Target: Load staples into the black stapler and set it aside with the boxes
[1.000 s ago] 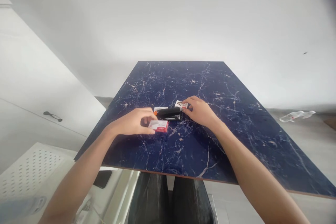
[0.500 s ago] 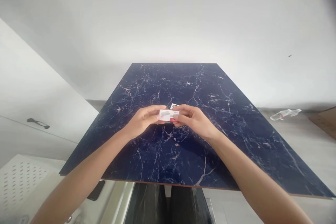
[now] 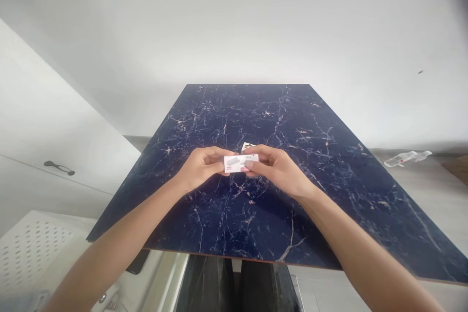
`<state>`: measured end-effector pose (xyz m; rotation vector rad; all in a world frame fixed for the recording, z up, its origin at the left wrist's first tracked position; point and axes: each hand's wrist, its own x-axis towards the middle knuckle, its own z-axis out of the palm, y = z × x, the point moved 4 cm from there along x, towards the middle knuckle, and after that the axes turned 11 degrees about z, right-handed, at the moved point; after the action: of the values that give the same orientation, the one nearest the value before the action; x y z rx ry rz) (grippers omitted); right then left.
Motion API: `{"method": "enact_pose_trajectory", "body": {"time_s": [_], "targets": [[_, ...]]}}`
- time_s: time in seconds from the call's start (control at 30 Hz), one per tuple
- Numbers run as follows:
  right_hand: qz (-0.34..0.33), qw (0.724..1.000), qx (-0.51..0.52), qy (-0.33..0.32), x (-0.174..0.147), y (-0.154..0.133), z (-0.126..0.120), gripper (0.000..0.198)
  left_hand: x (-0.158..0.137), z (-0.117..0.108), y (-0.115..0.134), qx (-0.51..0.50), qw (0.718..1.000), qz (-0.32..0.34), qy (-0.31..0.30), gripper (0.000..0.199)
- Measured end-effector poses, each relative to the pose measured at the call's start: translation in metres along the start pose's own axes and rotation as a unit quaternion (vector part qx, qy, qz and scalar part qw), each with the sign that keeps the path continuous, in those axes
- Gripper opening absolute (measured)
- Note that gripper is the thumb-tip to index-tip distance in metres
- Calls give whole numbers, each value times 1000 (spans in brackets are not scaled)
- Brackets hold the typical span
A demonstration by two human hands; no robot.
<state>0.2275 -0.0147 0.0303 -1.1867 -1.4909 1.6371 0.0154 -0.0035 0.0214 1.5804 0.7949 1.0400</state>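
Between my two hands, above the middle of the dark blue marbled table (image 3: 252,224), is a small white box (image 3: 234,163) with a grey bar-shaped picture and red print. My left hand (image 3: 204,168) pinches its left end, thumb in front and fingers behind. On the right end, my right hand (image 3: 278,168) grips it, the thumb lying across the printed face. Just behind the box, a white piece with black print (image 3: 247,146) peeks out by my right fingers; I cannot tell whether it is a flap or a separate thing.
On the floor to the right lies a clear plastic bottle (image 3: 407,158), near a brown cardboard piece (image 3: 457,163). A white cabinet with a dark handle (image 3: 59,168) stands left. Low at left, a dark phone-like object (image 3: 138,262) is partly under the table edge. A white wall rises behind.
The box has turned slightly, its printed face now more toward me. A dark edge seen below it before no longer shows. Both hands keep their hold; the view has shifted a little.
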Motion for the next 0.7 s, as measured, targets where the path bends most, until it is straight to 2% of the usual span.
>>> {"method": "enact_pose_trajectory", "body": {"time_s": [0.17, 0.27, 0.4, 0.5, 0.6, 0.67, 0.7], "targets": [[-3, 998, -34, 55, -1, 0, -5, 33, 2, -2, 4, 16, 999, 14, 31, 23], [-11, 995, -48, 83, -1, 0, -8, 30, 1, -2, 8, 7, 999, 34, 33, 26], [-25, 998, -15, 56, 0, -2, -5, 24, 1, -2, 7, 72, 997, 35, 15, 33], [-44, 998, -5, 51, 0, -3, -3, 19, 1, -7, 7, 88, 995, 37, 37, 32], [-74, 990, -70, 96, -1, -2, -4, 16, 2, -11, 9, 100, 992, 43, 61, 33], [-124, 967, -160, 152, -4, -4, -4, 16, 1, -11, 10, 115, 990, 37, 68, 32], [-158, 947, -213, 182, -7, -6, -3, 16, 1, -11, 10, 122, 989, 33, 71, 32]]}}
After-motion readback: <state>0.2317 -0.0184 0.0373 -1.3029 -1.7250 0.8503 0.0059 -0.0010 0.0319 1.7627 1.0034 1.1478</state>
